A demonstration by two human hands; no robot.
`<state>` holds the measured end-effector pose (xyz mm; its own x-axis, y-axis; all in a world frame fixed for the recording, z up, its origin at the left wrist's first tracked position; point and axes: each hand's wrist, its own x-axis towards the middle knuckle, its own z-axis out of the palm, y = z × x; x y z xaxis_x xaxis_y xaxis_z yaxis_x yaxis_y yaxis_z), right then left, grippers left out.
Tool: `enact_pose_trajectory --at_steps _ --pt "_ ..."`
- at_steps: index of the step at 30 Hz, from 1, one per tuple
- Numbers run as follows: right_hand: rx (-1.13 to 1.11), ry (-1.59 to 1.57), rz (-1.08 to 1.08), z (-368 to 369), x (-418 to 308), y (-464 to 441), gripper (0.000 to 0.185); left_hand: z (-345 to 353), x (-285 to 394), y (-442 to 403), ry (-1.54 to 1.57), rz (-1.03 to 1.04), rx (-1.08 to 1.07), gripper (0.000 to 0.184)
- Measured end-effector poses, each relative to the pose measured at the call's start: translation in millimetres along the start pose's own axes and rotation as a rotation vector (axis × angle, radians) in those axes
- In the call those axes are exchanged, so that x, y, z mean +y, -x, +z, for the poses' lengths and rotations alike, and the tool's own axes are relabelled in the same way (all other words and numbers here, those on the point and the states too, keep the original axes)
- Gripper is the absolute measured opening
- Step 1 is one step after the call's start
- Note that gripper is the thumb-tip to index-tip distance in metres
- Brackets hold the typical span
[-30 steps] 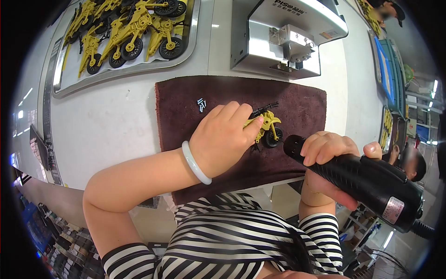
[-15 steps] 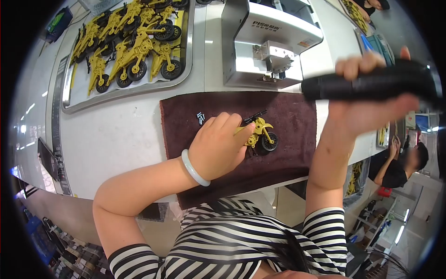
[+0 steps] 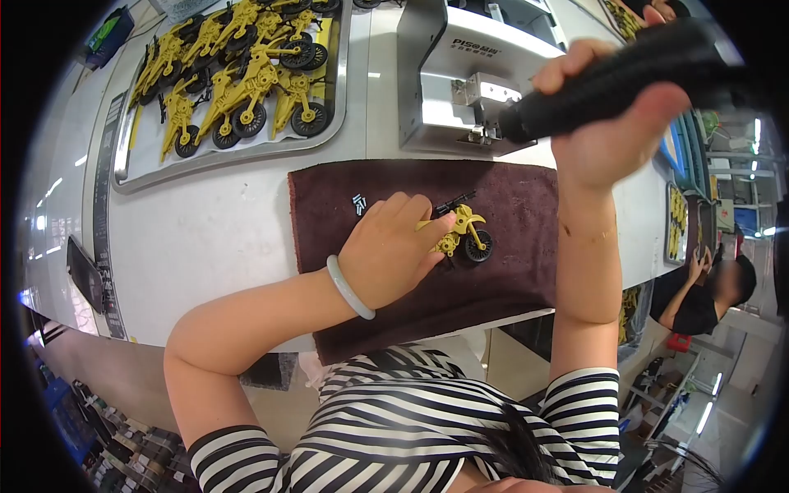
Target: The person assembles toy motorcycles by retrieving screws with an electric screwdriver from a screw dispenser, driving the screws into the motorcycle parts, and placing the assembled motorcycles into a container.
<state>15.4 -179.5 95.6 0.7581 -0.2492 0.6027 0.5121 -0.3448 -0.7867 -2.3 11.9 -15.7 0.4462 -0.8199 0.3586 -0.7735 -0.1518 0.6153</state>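
My left hand (image 3: pixel 385 251) is closed on a yellow toy motorcycle (image 3: pixel 462 226) with a black wheel and handlebar, holding it down on a dark brown cloth (image 3: pixel 518 271). Its rear part is hidden under my palm. My right hand (image 3: pixel 604 123) is wrapped around a black electric screwdriver (image 3: pixel 608 82), raised and slanted. The tool's lower left end overlaps the front of a grey-white screw feeder (image 3: pixel 493 53); whether they touch I cannot tell. Several small bluish screws (image 3: pixel 359 205) lie on the cloth, just beyond my left hand.
A metal tray (image 3: pixel 226 164) of several yellow toy motorcycles stands at the back left. A dark flat device (image 3: pixel 85 275) is at the table's left edge. On the right, a person in black (image 3: pixel 699 296) sits near another tray of yellow parts (image 3: pixel 676 222).
My right hand has moved left and up with the screwdriver, bringing its end to the screw feeder's front. My left hand keeps its hold on the toy motorcycle, nearly unmoved.
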Motion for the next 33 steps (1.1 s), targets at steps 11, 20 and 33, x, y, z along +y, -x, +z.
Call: enact_pose_trajectory --at_steps 11,20,33 --pt "0.079 -0.384 0.114 20 -40 104 0.081 6 -1 1 -0.043 -0.015 0.027 0.041" --pt "-0.165 -0.578 0.405 9 -36 104 0.057 11 -4 2 -0.099 0.004 0.051 0.042" --pt "-0.145 -0.328 0.016 13 -15 116 0.079 11 -3 1 -0.107 0.011 0.036 0.043"
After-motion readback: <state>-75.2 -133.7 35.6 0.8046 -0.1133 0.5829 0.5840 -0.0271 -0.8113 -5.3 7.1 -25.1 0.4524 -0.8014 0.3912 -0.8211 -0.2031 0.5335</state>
